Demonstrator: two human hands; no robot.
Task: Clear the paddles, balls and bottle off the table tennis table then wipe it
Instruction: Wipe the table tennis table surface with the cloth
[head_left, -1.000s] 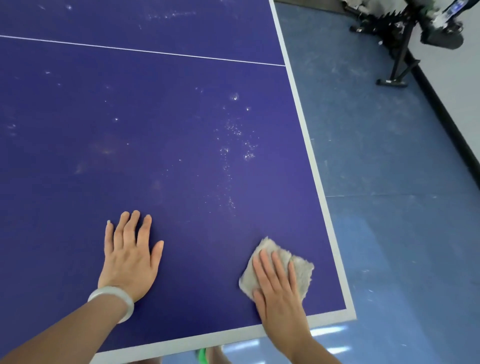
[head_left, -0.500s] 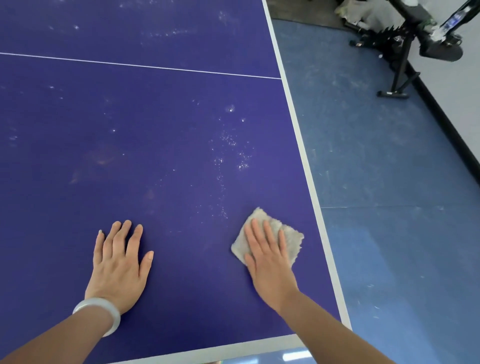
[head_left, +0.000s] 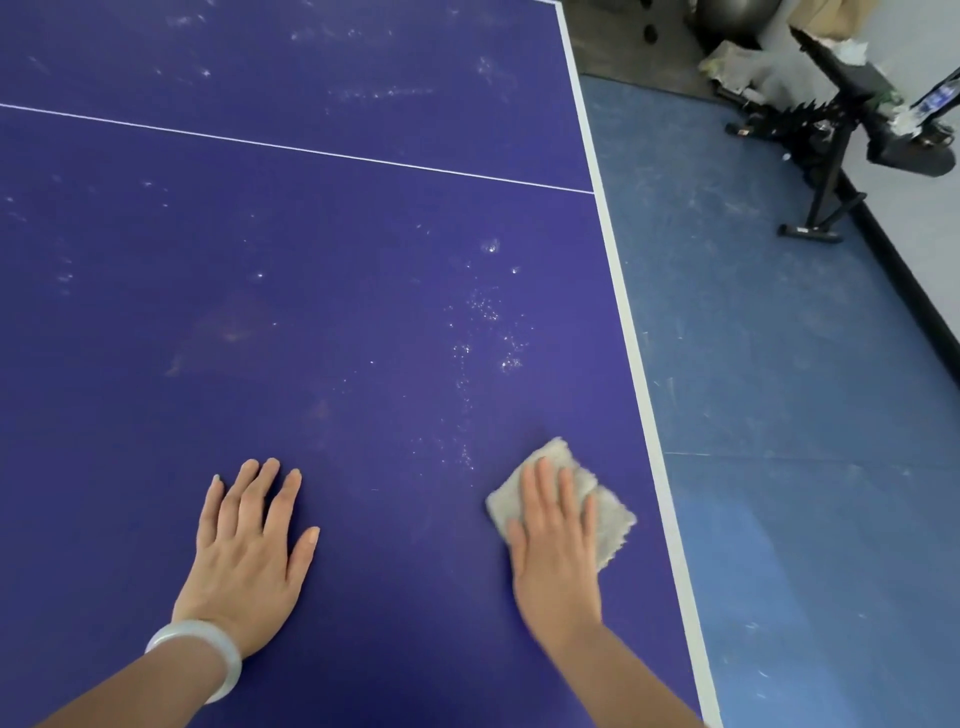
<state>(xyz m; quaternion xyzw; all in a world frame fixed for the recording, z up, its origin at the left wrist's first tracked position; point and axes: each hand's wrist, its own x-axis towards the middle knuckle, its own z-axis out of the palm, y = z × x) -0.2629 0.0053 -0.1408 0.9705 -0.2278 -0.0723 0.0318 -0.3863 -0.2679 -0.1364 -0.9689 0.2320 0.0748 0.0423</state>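
Grey, fluffy cloth (head_left: 613, 519) lies flat on the table tennis table (head_left: 311, 312), near the person's end and close to the white edge stripe (head_left: 628, 322) on the right; the right hand (head_left: 556, 551) rests on top of it, fingers straight and pressing down, covering the cloth's near-left part; nothing is pinched or curled round; the left hand (head_left: 247, 551) lies flat on bare table well to the left, fingers spread, holding nothing; a pale bracelet (head_left: 208, 654) sits on that wrist

Governing relation: a band of white specks (head_left: 488, 332) lies ahead of the cloth, away from the person; its long axis runs away from the person, roughly parallel to the edge stripe; its nearest specks sit just left of the cloth's far corner; the right hand is the nearer hand, the left well apart; the wipe is judged to call for a forward push along that axis, bearing slightly left

Surface: dark blue, matt; fainter smears show further out, on both sides of the thin white line (head_left: 311, 150)

Room: blue floor (head_left: 779, 415) to the right; a black stand (head_left: 826, 197) near the dark skirting; the clutter at the far corner is too small to identify
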